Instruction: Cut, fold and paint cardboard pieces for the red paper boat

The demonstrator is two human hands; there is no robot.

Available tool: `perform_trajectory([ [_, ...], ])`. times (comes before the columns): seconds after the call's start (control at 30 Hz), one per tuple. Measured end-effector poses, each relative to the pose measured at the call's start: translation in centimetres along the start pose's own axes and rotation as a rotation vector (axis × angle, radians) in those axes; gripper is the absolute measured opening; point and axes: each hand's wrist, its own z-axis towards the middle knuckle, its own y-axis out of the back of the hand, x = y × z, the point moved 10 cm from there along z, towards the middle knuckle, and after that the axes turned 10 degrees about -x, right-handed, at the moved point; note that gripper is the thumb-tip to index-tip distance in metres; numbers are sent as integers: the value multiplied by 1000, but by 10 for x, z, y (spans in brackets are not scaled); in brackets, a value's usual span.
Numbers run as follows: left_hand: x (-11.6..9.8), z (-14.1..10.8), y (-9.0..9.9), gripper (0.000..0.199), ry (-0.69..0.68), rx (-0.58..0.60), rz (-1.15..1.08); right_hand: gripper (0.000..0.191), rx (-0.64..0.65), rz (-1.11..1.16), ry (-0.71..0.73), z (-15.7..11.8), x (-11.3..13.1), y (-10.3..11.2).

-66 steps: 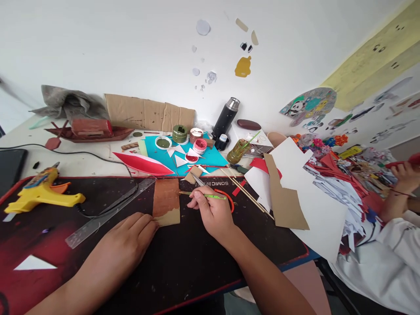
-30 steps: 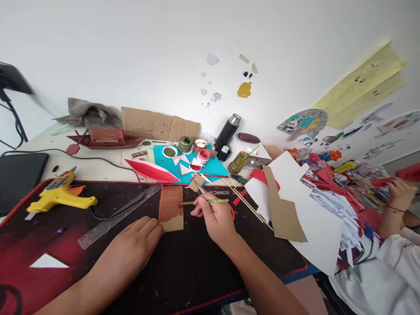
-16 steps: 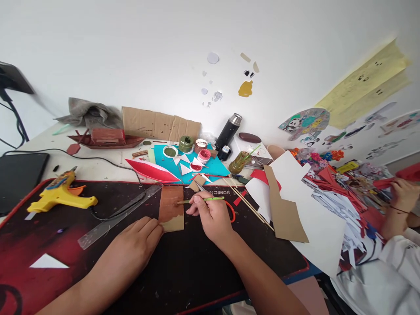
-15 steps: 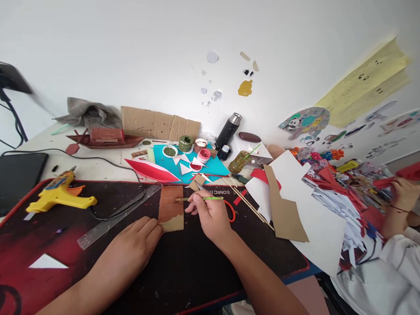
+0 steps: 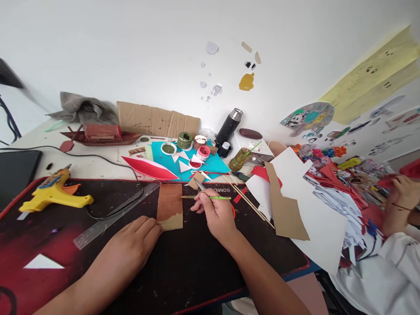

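Observation:
My left hand [image 5: 137,239] holds the lower left edge of a small cardboard piece [image 5: 169,200] lying on the dark mat, fingers close together and their tips partly hidden. Reddish-brown paint covers the card's upper part; a bare tan strip shows at the bottom. Between the fingers of my right hand [image 5: 217,214] is a slim green paintbrush [image 5: 223,198], its tip at the card's right edge. Behind that hand lie scissors [image 5: 199,183], their orange handle mostly covered. Paint pots, a green one [image 5: 185,141] and a pink one [image 5: 203,152], stand on blue paper [image 5: 157,153].
A yellow glue gun [image 5: 55,194] and clear ruler [image 5: 114,218] lie left. Behind are a brown model boat [image 5: 101,136], a red paper hull [image 5: 149,168] and a black flask [image 5: 229,127]. Right are wooden sticks [image 5: 251,203], cut cardboard [image 5: 288,214] and another person's hand [image 5: 400,192].
My right hand and the paintbrush have shifted right, the tip going from the card's painted middle to its right edge. My left hand stays on the card. The view has tilted slightly.

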Motion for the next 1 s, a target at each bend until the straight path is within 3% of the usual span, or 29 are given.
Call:
perform_trajectory([
  [0.3,-6,0,8,35,-81,-96,20,59,-13,-9,6,-1,-2,6],
  [1.0,-8,1,12,32,-101,-138,5,47,18,1,38,4,8,-4],
])
